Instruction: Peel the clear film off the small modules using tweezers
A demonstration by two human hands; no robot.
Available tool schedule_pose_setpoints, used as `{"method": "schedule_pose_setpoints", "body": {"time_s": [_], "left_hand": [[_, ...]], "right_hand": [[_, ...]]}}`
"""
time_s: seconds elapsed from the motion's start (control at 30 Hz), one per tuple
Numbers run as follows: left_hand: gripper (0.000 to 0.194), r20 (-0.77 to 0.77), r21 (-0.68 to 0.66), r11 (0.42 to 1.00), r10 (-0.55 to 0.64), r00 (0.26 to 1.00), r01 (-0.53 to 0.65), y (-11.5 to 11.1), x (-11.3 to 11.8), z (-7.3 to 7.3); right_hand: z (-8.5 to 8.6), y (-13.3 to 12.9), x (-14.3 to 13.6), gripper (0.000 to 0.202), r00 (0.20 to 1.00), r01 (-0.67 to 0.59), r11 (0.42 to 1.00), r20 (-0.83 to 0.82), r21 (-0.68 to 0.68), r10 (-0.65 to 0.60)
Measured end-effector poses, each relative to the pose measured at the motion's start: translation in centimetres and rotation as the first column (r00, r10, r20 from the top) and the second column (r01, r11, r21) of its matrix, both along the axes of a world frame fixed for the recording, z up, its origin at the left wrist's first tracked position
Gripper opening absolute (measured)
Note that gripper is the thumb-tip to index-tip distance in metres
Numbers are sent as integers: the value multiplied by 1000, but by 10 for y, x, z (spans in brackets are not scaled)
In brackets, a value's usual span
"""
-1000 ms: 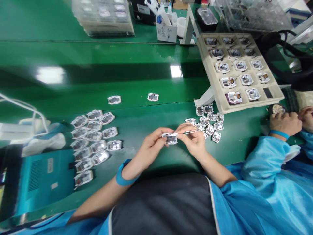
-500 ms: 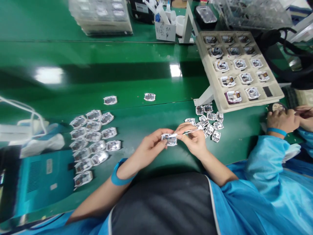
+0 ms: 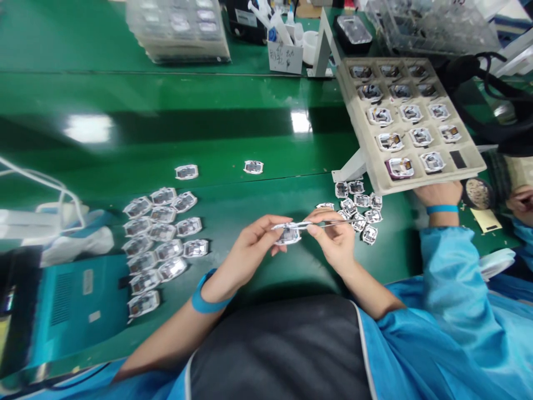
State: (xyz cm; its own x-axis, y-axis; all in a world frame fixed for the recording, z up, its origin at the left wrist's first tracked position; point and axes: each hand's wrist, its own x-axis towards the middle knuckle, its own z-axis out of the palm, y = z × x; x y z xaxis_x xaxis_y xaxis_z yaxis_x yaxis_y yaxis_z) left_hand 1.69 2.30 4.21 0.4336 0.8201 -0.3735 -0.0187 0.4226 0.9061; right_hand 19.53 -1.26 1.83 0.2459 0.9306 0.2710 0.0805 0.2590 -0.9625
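My left hand point(image 3: 259, 238) pinches a small white-framed electronic module point(image 3: 288, 235) between thumb and fingers, above the green bench. My right hand point(image 3: 333, 236) grips a slim pair of metal tweezers point(image 3: 328, 222), whose pale tips reach the module's upper edge. Fine detail at the tips is too small to make out. Just beyond my right hand lies a cluster of similar modules point(image 3: 358, 221). To the left, several more modules point(image 3: 168, 249) lie in rough rows. Two single modules point(image 3: 186, 171) lie farther back, apart from each other.
A beige compartment tray point(image 3: 370, 180) with modules leans on a white stand at the right. A co-worker's hand point(image 3: 441, 194) is at its lower edge. Stacked clear trays point(image 3: 179, 33), a white holder with tools point(image 3: 285, 58) and a teal device point(image 3: 79, 311) surround the bench.
The tweezers lie flatter along the module's upper edge, and the module is tilted slightly. The co-worker's hand has moved left to the tray's lower edge, uncovering a round dish.
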Motion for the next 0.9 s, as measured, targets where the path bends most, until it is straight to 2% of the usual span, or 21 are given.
{"method": "schedule_pose_setpoints", "body": {"time_s": [0.07,0.23,0.37,0.43,0.57,0.77,0.9], "left_hand": [[28,26,-31,999,25,999,-25,0,0,2],[28,37,-64,998,21,999,-18,-1,1,2],[28,42,-56,998,20,999,-17,-2,2,3],[27,37,-52,998,28,999,-26,-2,2,3],[24,29,-54,997,59,998,-57,-3,2,1],[24,19,-47,996,72,997,-71,-5,4,2],[23,8,-40,996,77,997,-76,-6,5,3]], "right_hand": [[1,0,0,8,996,45,998,69,45,-48],[1,-2,-4,8,979,34,991,195,127,-59],[0,-4,-9,5,963,134,985,219,111,-155],[0,-5,-11,3,962,169,982,205,81,-182],[3,-5,-12,4,978,165,986,123,25,-167],[4,-5,-13,6,998,53,997,38,-61,-51],[1,-3,-15,5,998,36,994,-55,-100,-42]]}}
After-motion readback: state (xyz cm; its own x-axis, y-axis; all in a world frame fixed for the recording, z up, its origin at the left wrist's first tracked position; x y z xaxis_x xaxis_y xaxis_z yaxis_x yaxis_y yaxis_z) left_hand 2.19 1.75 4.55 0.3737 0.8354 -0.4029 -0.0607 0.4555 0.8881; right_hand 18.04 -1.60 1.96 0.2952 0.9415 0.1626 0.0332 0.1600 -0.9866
